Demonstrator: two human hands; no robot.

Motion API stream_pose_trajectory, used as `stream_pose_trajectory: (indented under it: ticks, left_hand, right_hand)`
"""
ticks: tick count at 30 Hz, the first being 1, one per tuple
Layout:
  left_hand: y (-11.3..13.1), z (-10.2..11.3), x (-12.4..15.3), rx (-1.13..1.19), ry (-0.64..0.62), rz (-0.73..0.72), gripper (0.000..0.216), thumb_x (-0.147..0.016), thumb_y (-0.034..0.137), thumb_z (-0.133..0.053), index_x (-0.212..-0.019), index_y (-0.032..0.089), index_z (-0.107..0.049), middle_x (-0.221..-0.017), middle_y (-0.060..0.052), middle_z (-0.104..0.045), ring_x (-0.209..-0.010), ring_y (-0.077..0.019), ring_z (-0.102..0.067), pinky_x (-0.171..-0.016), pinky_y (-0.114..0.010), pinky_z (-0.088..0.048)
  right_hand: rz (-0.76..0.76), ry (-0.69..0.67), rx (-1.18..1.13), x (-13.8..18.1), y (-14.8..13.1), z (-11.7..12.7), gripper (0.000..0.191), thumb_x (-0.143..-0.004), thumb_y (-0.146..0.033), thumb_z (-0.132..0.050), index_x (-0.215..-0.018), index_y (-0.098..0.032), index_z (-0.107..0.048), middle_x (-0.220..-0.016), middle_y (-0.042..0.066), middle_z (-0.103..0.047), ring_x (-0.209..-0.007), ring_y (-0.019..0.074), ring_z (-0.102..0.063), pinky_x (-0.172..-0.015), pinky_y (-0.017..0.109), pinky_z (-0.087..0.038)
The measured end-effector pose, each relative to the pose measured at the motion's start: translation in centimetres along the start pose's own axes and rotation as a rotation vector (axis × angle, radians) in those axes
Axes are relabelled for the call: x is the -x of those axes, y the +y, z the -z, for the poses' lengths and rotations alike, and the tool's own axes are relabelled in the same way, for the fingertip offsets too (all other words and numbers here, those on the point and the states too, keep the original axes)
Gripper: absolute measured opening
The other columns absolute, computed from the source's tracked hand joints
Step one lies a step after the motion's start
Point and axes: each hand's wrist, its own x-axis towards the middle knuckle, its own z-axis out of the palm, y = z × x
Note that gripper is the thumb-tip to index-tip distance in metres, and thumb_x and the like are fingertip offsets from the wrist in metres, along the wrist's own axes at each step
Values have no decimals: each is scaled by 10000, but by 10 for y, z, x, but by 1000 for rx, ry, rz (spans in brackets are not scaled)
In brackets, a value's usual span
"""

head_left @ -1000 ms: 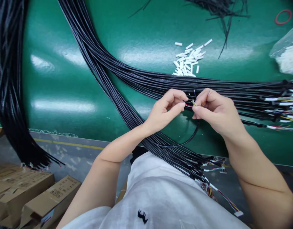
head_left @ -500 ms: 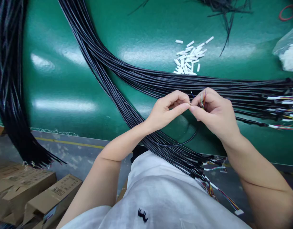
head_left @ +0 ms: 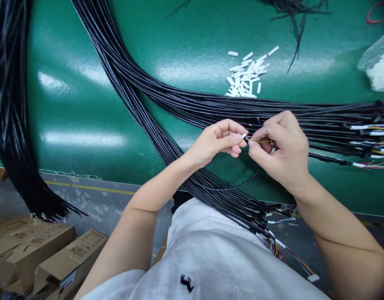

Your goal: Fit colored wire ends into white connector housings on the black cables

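My left hand [head_left: 219, 141] is closed in a pinch on a small white connector [head_left: 243, 136] over the green table [head_left: 85, 104]. My right hand [head_left: 282, 146] is closed on the thin coloured wires [head_left: 260, 141] at the end of one black cable [head_left: 238, 186], which loops down below my hands. A yellow wire runs from my right fingers to the connector. The two hands are almost touching, just above the big black cable bundle [head_left: 154, 121].
A heap of loose white connectors [head_left: 246, 77] lies beyond my hands. Cable ends with coloured wires [head_left: 371, 137] fan out at the right. A clear bag of white parts [head_left: 377, 66] sits at the far right, cardboard boxes [head_left: 35, 254] on the floor at lower left.
My hands have drawn slightly apart. The white connector now shows at my left fingertips and a yellow wire is stretched between the hands.
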Motion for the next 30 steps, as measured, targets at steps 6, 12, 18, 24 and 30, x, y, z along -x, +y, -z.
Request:
stream_pose_trajectory:
  ticks: [6,12,18,24,30]
  left_hand:
    - [0,-3,1,-45,19,-43,371,-812,413,-855,-974,154,-645,-820,6,-752,-634,-53,-676,-619,-166,-566]
    - [0,-5,1,-104,36,-85,380,-818,423,-849,-970,155,-628,-823,5,-751,-637,-55,-682,-629,-169,-563]
    - [-1,-3,0,-111,30,-73,381,-825,419,-843,-974,154,-613,-817,9,-748,-632,-53,-679,-622,-169,-564]
    - [-3,-2,0,-144,-16,-116,402,-801,412,-864,-952,148,-603,-790,19,-733,-601,-48,-665,-600,-167,-544]
    - [-3,-2,0,-160,-6,-117,417,-784,433,-872,-950,155,-611,-779,22,-720,-597,-51,-647,-597,-180,-530]
  right_hand:
    - [2,5,40,1,3,-2,190,-808,-77,-637,-758,-248,-572,-777,12,-476,-593,128,-432,-506,312,-358]
    - [18,7,19,1,5,-1,187,-799,-73,-646,-755,-244,-587,-745,0,-462,-583,127,-441,-511,312,-355]
    - [43,8,37,1,6,-1,176,-821,-91,-659,-774,-256,-621,-742,-1,-484,-604,141,-474,-530,317,-379]
    - [68,18,83,2,5,-4,151,-838,-116,-665,-766,-242,-626,-761,-2,-530,-575,119,-453,-508,304,-366]
    - [-10,-16,-4,2,5,0,143,-835,-122,-692,-763,-239,-653,-781,-4,-550,-596,116,-477,-517,290,-377]
